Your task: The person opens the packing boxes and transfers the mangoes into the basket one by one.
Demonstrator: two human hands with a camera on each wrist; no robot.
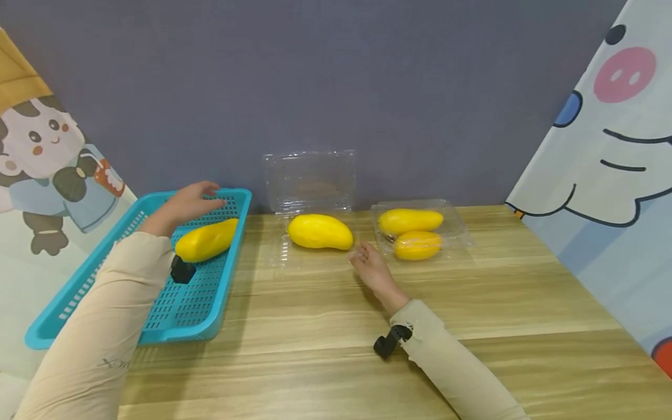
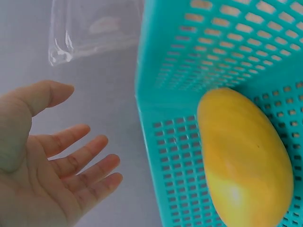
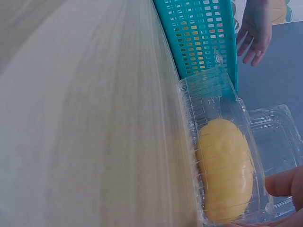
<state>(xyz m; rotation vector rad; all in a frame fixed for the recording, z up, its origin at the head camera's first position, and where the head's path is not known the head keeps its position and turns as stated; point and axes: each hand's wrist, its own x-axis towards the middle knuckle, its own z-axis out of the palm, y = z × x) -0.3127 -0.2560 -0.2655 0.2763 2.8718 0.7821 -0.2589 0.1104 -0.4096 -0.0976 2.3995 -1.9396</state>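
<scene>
My left hand (image 1: 190,204) is held over the far end of a blue-green plastic basket (image 1: 226,291), fingers spread and holding nothing. Below it a yellow mango (image 2: 246,161) lies in the basket. A second mango (image 1: 320,232) sits in the base of a clear plastic clamshell box (image 1: 311,181) whose lid stands raised at the back. Just right of that box is my right hand (image 1: 374,271), fingers loosely bent. In the right wrist view its thumb (image 3: 281,183) lies close to the box's rim; contact is unclear.
To the right, another clear clamshell box (image 1: 457,227) contains two yellow mangoes (image 1: 410,221). All stands on a wood-grain table (image 1: 315,350) against a grey back wall (image 1: 336,87). Cartoon-printed panels (image 1: 604,146) flank the table.
</scene>
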